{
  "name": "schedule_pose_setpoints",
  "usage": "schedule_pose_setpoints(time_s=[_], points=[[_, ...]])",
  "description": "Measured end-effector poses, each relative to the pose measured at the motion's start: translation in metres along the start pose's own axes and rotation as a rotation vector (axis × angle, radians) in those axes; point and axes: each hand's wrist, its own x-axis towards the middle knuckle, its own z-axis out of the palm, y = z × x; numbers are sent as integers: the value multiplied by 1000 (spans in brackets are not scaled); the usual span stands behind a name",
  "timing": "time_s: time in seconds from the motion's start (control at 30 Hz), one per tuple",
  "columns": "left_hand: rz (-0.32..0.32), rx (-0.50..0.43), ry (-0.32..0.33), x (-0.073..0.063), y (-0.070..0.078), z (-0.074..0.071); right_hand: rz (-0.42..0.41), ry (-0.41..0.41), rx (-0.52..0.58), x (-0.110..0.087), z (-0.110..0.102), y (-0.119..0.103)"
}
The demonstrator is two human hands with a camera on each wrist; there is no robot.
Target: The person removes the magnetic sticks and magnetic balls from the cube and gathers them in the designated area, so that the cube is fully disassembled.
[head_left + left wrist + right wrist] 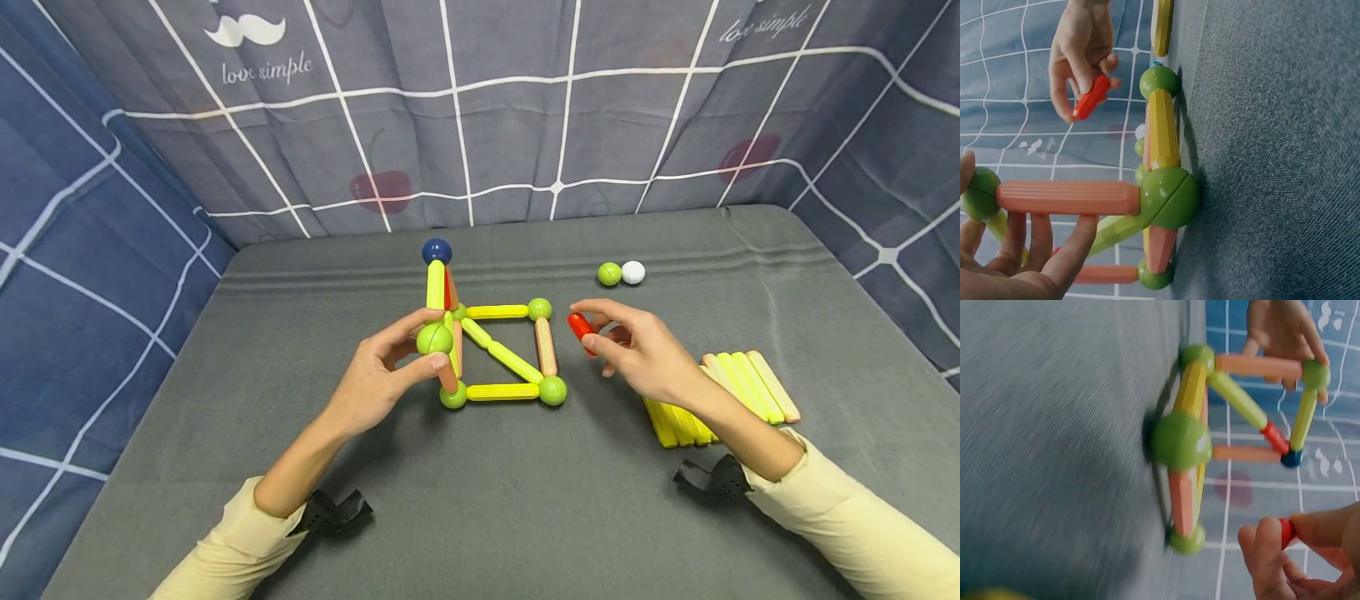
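Note:
My left hand (pixel 375 379) pinches a green ball (pixel 434 339) between thumb and fingers. This ball tops an upright orange magnetic rod (pixel 1066 197), and the left wrist view shows fingers against that rod. The rod rises from a corner ball (pixel 453 394) of a square frame of yellow and orange rods with a diagonal brace (pixel 510 362). A dark blue ball (pixel 437 251) stands high at the frame's back left, joined by a yellow-green rod to the pinched ball. Right of the frame, my right hand (pixel 645 350) pinches a short red rod (pixel 581 327) in the air, apart from the structure.
Behind the right hand, a green ball (pixel 609 273) and a white ball (pixel 633 272) lie side by side. Several yellow and pale rods (pixel 738 387) lie in rows under the right forearm. A checked cloth (pixel 510 133) hangs around the grey table (pixel 480 500).

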Motion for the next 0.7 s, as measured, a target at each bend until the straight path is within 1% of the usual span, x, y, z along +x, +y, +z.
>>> schedule_pose_setpoints(time_s=[0.2,0.3,0.4,0.57,0.7], points=[[8,-5,-1,1,-1,1,77,75,-142,-9,-28,15],[14,-5,2,1,-1,0,94,90,-232,-10,-42,25],[15,0,6,1,-1,0,111,73,-302,-10,-55,36],[11,4,6,1,-2,0,165,11,-365,-7,-69,51],[6,-3,3,1,-2,0,170,17,-476,-4,-74,58]])
